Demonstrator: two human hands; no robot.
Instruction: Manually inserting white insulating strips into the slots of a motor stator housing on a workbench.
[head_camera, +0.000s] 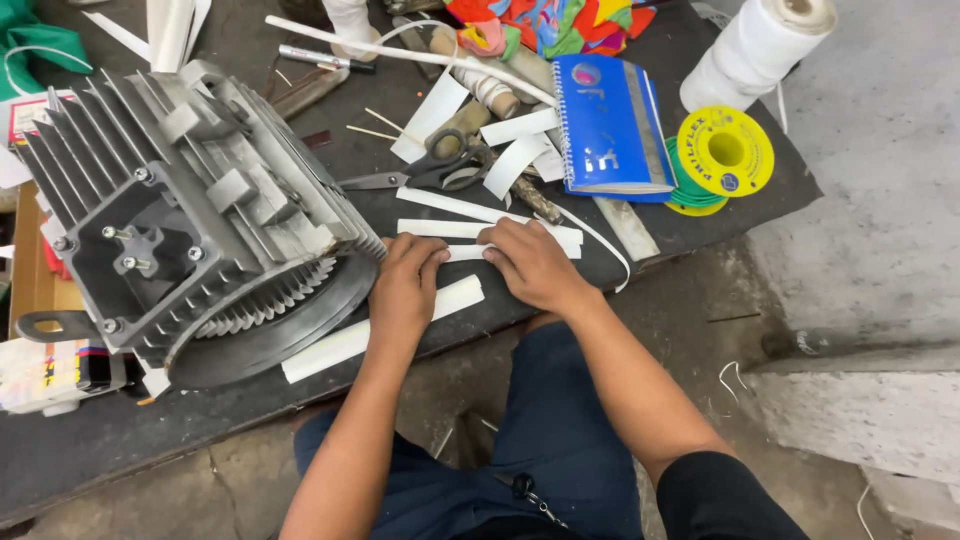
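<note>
Both hands (470, 275) palm-down, fingertips seemingly meeting

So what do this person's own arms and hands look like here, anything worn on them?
Both hands are bare: no gloves, rings or watch show on the left hand or the right hand. The left forearm is uncovered as far as the frame shows. The right arm has a black sleeve over the upper arm.

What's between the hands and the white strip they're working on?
Nothing visible. Left hand and right hand both rest directly on the white strip. The grey motor housing sits beside the left hand, not between.
</note>
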